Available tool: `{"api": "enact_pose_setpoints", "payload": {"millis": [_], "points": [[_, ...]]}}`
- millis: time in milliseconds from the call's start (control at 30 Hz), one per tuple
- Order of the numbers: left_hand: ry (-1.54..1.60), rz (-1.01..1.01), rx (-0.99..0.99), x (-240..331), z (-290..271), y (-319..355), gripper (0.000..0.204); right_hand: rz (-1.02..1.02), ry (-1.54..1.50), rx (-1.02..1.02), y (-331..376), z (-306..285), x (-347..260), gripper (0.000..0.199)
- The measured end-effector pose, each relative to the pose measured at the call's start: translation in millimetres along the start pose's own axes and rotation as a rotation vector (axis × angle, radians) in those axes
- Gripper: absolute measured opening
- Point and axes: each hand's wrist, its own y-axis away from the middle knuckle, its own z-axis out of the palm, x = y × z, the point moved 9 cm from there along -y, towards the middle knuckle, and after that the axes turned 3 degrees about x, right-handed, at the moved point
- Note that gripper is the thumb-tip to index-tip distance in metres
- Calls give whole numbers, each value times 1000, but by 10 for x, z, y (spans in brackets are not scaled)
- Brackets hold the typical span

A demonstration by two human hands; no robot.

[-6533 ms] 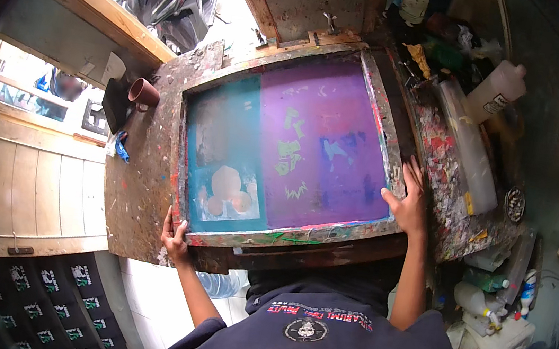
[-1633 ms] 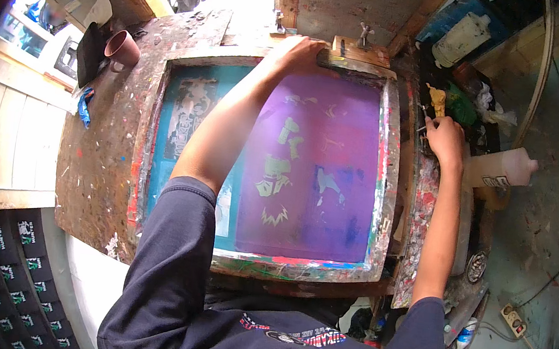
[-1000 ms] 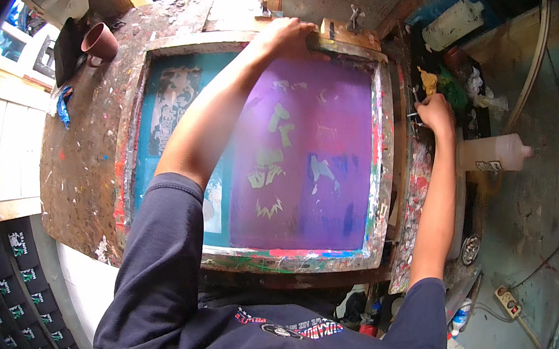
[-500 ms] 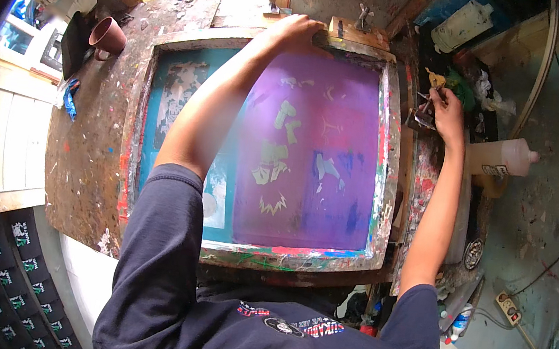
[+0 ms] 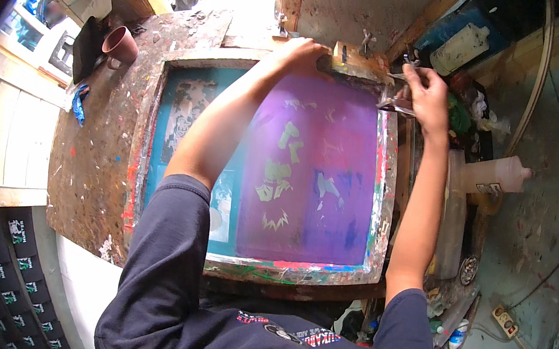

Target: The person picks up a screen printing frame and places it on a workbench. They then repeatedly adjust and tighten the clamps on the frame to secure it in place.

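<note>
A wooden-framed printing screen (image 5: 376,249), its rim smeared with paint, lies on the table with purple and teal mesh. My left hand (image 5: 302,57) is at its far rail, fingers and thumb closed about the wood. My right hand (image 5: 429,101) is raised over the screen's far right corner. It grips a small dark metal tool (image 5: 397,106), clamp-like in shape; its exact kind is unclear. Just right of my left hand, a wooden block (image 5: 357,57) with metal clamp hardware (image 5: 366,42) sits behind the rail. Another metal clamp (image 5: 281,24) stands to its left.
A brown mug (image 5: 120,45) stands on the stained table (image 5: 88,172) at left. To the right are a plastic bottle (image 5: 499,175), a whitish container (image 5: 461,49) and a power strip (image 5: 505,321). Dark printed pieces (image 5: 23,269) hang or lie at lower left.
My right hand has moved left and slightly up with the metal tool, from the clutter at right to the screen's far right corner. My left hand stays at the far rail.
</note>
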Motion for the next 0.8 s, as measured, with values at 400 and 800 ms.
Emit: {"api": "enact_pose_setpoints", "payload": {"millis": [400,800], "points": [[-114,224,368,-17,-363,335,64,62,518,-74,-357,1314,-148,36],[90,84,195,-317,-256,290,77,133,620,-62,-734,1709,84,40]]}}
